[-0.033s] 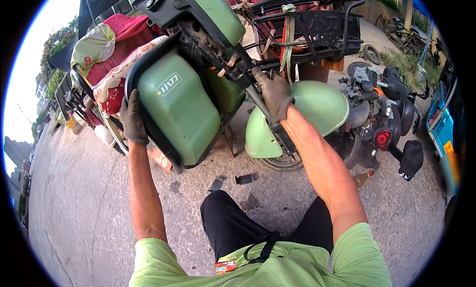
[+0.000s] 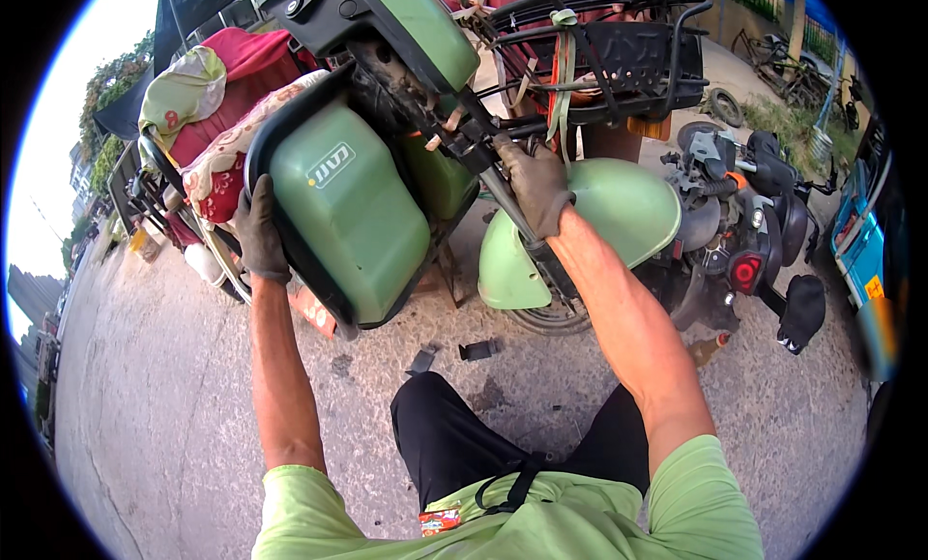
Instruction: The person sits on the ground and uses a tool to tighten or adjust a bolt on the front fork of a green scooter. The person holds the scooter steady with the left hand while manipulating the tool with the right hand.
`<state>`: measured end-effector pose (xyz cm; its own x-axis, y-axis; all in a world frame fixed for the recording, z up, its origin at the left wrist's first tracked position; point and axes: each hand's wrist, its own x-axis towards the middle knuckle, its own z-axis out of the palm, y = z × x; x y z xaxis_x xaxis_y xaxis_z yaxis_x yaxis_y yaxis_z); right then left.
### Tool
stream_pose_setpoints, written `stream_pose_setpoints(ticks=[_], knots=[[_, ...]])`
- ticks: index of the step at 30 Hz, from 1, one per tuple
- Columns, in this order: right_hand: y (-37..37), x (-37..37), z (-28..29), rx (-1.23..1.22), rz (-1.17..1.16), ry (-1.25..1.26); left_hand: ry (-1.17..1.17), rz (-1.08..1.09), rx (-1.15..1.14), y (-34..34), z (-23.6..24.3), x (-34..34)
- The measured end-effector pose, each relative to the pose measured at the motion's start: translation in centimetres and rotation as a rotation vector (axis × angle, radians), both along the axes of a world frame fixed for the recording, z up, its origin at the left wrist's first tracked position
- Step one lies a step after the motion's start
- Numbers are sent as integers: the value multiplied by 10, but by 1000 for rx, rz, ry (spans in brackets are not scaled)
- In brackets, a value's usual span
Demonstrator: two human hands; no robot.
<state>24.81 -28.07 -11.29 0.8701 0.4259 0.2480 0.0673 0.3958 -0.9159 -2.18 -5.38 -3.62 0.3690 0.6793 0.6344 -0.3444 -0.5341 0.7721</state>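
Observation:
A green scooter is tilted in front of me, its green front panel (image 2: 353, 207) rimmed with black trim. My gloved left hand (image 2: 259, 236) holds the panel's left edge, with the thumb up along the trim and the fingers partly hidden behind it. To the right, my gloved right hand (image 2: 535, 180) is closed around the scooter's dark front fork (image 2: 503, 197), just above the light green mudguard (image 2: 623, 207). Part of the front wheel (image 2: 551, 318) shows under that mudguard. A green upper cover (image 2: 420, 28) sits above the panel.
A black metal basket (image 2: 628, 57) with straps stands at the back. A dark scooter with a red tail light (image 2: 744, 268) is at the right, near a blue vehicle (image 2: 865, 226). Black plastic pieces (image 2: 478, 349) lie by my knees. A patterned cushion (image 2: 217, 178) is at the left.

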Motion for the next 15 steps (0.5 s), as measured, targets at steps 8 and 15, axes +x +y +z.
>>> stream_pose_setpoints(ticks=[8,15], knots=[[-13,-3,16,-153,28,77,14,-17,-6,13,-3,-2],[-8,-14,14,-12,-13,-11,14,9,-42,17,-4,-2]])
